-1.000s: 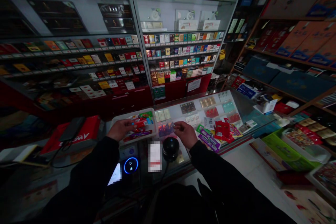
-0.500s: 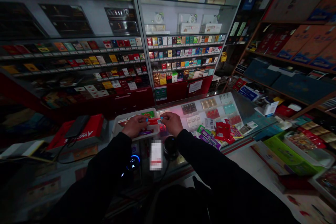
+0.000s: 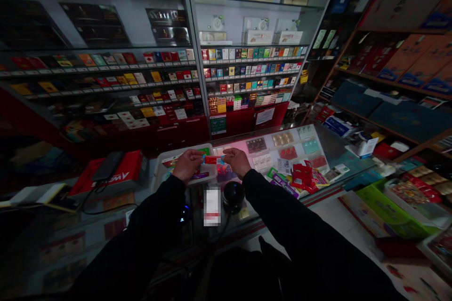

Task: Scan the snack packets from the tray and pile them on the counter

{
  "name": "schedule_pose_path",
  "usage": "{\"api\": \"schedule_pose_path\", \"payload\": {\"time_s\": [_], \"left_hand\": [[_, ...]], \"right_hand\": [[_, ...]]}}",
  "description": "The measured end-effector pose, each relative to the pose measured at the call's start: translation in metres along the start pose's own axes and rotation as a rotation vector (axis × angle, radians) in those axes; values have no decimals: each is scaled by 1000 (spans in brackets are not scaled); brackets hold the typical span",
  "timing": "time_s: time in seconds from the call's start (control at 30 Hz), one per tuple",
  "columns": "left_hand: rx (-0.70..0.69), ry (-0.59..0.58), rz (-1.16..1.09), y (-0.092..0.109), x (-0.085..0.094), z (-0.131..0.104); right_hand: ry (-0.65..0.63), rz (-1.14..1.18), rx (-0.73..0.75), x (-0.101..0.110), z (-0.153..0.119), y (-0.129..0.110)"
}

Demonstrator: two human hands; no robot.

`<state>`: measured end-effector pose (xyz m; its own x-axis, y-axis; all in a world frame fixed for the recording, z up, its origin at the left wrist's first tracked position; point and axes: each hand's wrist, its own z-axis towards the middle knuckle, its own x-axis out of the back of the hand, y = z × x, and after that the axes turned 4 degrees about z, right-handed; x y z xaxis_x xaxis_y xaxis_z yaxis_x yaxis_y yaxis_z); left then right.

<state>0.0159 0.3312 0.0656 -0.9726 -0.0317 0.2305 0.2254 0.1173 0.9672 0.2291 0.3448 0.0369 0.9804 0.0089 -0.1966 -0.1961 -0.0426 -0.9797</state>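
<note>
Stretched between my two hands is a small red packet [image 3: 213, 160] with blue ends, held level. My left hand [image 3: 188, 165] pinches its left end and my right hand [image 3: 238, 162] pinches its right end. Behind and below my left hand lies a white plastic tray [image 3: 158, 169] with several colourful packets in it, partly hidden by that hand. To the right of my right hand, a loose pile of red packets [image 3: 302, 176] and purple packets [image 3: 282, 183] lies on the glass counter.
The glass counter [image 3: 261, 228] carries a round black device [image 3: 233, 196] on a cable, a blurred white card [image 3: 212, 207] and a red box [image 3: 130, 171] with a black object on top. Shelves of small packs [image 3: 252, 52] stand behind. A green box [image 3: 395, 207] sits at right.
Both hands have shifted slightly right, with the red packet now straighter and plainer between them. The whole view has moved a little too.
</note>
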Motion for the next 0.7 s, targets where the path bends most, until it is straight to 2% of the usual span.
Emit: {"api": "schedule_pose_path", "payload": {"time_s": [0.23,0.7], "left_hand": [[-47,2,164,-16,-16,9],[54,-104,134,-62,-61,33]], "right_hand": [[8,-66,-4,19,2,12],[82,-129,-42,66,1,59]]}}
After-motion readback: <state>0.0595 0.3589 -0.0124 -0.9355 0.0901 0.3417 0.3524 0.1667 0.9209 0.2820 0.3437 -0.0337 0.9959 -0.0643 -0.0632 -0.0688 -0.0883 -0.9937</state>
